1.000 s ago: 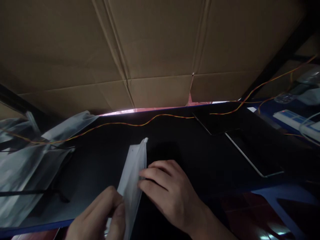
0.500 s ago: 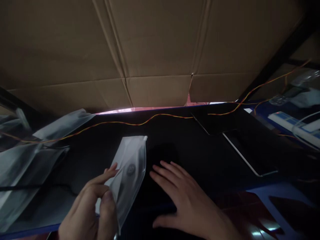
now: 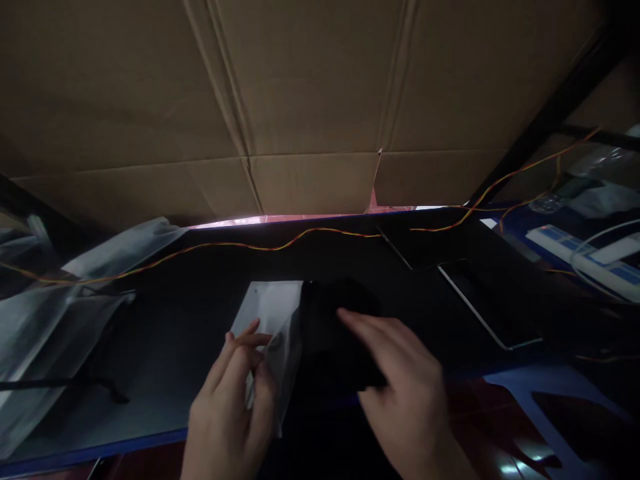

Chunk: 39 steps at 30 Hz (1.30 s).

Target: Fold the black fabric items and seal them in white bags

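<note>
My left hand [image 3: 230, 400] is closed on the near part of a clear zip bag [image 3: 274, 300], its thumb and fingers pinching the plastic. White material and a small dark round mark show through the bag, which slants up and away from me over the black tabletop [image 3: 190, 347]. My right hand [image 3: 413, 383] hovers to the right of the bag, apart from it. Its fingers stretch forward close together and the thumb stands away from them; I see nothing in it.
Several clear bags [image 3: 30, 333] and a black cable [image 3: 65, 384] lie at the left. A yellow-red wire [image 3: 260, 248] crosses the back. Dark flat devices [image 3: 493, 307] lie right, before a white power strip [image 3: 580, 257]. Cardboard [image 3: 310, 100] rises behind; a blue stool [image 3: 520, 387] stands below.
My left hand has moved right and the bag has turned more upright in view. My right hand has shifted right and rotated, its spread fingers now drawn together.
</note>
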Tool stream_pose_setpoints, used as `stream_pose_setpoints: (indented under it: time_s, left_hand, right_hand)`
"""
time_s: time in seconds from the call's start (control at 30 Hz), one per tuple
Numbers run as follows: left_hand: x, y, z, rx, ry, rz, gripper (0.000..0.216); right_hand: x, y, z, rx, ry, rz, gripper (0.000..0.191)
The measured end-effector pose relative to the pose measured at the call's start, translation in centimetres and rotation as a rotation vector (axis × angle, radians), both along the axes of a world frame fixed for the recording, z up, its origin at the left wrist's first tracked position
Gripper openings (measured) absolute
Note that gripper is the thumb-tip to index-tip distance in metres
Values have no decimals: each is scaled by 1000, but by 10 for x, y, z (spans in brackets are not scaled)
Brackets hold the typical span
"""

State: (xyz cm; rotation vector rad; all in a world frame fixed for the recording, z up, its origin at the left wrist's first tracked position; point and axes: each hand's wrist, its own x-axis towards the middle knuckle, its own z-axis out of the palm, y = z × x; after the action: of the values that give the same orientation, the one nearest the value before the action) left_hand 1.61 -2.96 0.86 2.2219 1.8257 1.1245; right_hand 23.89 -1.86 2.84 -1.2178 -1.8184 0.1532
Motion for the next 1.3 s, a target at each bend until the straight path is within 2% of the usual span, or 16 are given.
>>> stream_pose_setpoints:
  time_s: [0.07, 0.2, 0.27, 0.37, 0.43, 0.47, 0.53, 0.6, 0.7, 0.8, 0.9, 1.0, 1.13, 1.2, 1.3]
  left_hand:
    - [5, 0, -2, 1, -71, -13, 18]
    - [9, -1, -7, -29, -240, -3, 19]
    - [10, -2, -8, -55, -274, -62, 21]
    - [12, -4, -8, -132, -257, -194, 24]
    - [12, -5, -7, -161, -248, -216, 25]
    - [12, -6, -6, -159, -248, -211, 24]
    - [10, -6, -5, -147, -253, -197, 24]
    - [7, -6, -3, -163, -236, -228, 26]
    - [5, -7, 3, -203, -181, -311, 27]
    - [5, -8, 9, -220, -134, -365, 24]
    - [-2, -6, 13, -220, -102, -365, 22]
    - [-19, -1, 11, -194, -6, -319, 17]
    - [-44, 5, -3, -181, 211, -284, 62]
    - [-49, 6, -11, -182, 275, -318, 70]
    - [-50, 6, -16, -163, 305, -352, 77]
  right_hand:
    - [-12, 3, -4, -65, -176, 126, 68]
    - [-25, 3, -12, -161, -448, 298, 48]
    - [-28, 5, -7, -223, -489, 288, 43]
    - [-33, 10, 6, -394, -535, 178, 36]
    - [-36, 12, 10, -398, -563, 184, 31]
    - [-35, 12, 8, -343, -571, 246, 30]
    - [-32, 11, -1, -193, -559, 421, 28]
    - [-26, 10, -12, -112, -531, 571, 28]
    - [-23, 12, -18, -204, -433, 679, 34]
    - [-35, 18, -9, -363, -242, 688, 35]
    - [-51, 23, 0, -499, -108, 575, 31]
    - [-51, 25, 0, -505, -90, 535, 28]
    - [-31, 27, -6, -480, -95, 736, 24]
    - [-27, 26, -9, -511, -99, 789, 26]
    - [-39, 22, -14, -507, -115, 768, 43]
